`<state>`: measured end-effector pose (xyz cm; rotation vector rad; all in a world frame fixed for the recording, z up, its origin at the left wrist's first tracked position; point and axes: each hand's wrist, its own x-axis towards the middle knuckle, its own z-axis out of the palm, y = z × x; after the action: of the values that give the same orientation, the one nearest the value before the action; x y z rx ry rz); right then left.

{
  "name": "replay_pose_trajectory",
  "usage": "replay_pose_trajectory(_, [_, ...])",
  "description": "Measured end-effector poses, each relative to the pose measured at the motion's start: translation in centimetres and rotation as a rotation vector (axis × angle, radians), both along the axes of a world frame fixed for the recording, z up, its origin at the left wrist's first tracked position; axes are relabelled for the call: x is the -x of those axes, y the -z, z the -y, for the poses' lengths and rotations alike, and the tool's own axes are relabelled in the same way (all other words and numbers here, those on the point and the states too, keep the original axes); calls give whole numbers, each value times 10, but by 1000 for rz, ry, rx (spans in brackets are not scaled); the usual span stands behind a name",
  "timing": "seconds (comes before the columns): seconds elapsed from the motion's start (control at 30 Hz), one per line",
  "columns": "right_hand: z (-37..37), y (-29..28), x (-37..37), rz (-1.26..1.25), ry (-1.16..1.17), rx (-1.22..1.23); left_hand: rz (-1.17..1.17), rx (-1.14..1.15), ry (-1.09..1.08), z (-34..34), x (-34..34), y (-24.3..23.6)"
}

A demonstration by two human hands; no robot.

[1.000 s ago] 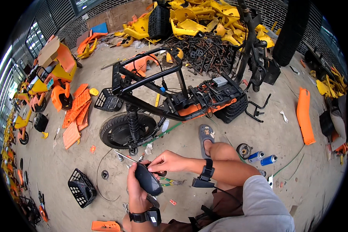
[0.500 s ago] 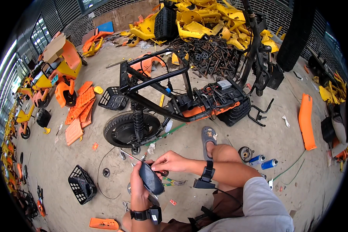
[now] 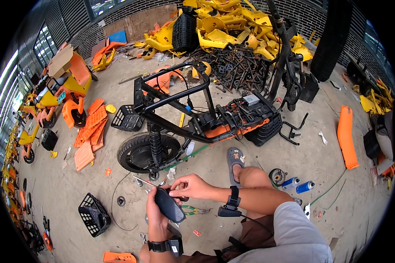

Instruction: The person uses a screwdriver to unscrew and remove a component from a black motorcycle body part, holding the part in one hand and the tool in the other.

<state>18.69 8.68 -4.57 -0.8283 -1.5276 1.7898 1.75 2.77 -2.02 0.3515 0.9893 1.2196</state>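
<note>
A stripped scooter frame (image 3: 175,126) with its rear wheel (image 3: 138,153) fitted stands on the concrete floor (image 3: 250,219). On the near side of the frame, below its rear wheel, the left hand (image 3: 156,214) grasps a dark oval piece (image 3: 170,206), the thumb along its left edge and the fingers partly hidden behind it. The right hand (image 3: 192,186) meets the piece at its upper right rim, thumb and fingertips brought together; whether they grip the rim or something small, I cannot tell. A thin metal rod (image 3: 142,180) sticks out past the upper end of the piece toward the frame, and what holds it is hidden. Also on the near side of the frame, pliers (image 3: 195,211) lie just beside the hands, while a small gear (image 3: 121,201) and a black basket (image 3: 93,215) sit farther left. To the near right of the frame are a round metal part (image 3: 277,176) and two blue cans (image 3: 305,187). A long orange panel (image 3: 347,138) lies well to its right, orange boards (image 3: 92,127) to its left, and beyond it rises a heap of yellow panels (image 3: 215,26).
</note>
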Motion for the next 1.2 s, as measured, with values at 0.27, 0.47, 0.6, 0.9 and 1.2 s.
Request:
replay_pose_trajectory(0.27, [-4, 26, 5, -37, -22, -75, 105, -45, -96, -3, 3, -2])
replay_pose_trajectory(0.47, [-1, 17, 9, -108, -253, 204, 138, -67, -101, -1, 10, -7])
replay_pose_trajectory(0.6, [-1, 7, 8, -131, -63, 317, 91, -88, -123, 3, 19, -6])
replay_pose_trajectory(0.9, [7, -30, -28, -23, 377, -337, 146, -227, -234, 4, 45, -15])
replay_pose_trajectory(1.2, [18, -41, -34, 13, 390, -735, 111, -353, -361, 4, 53, -11])
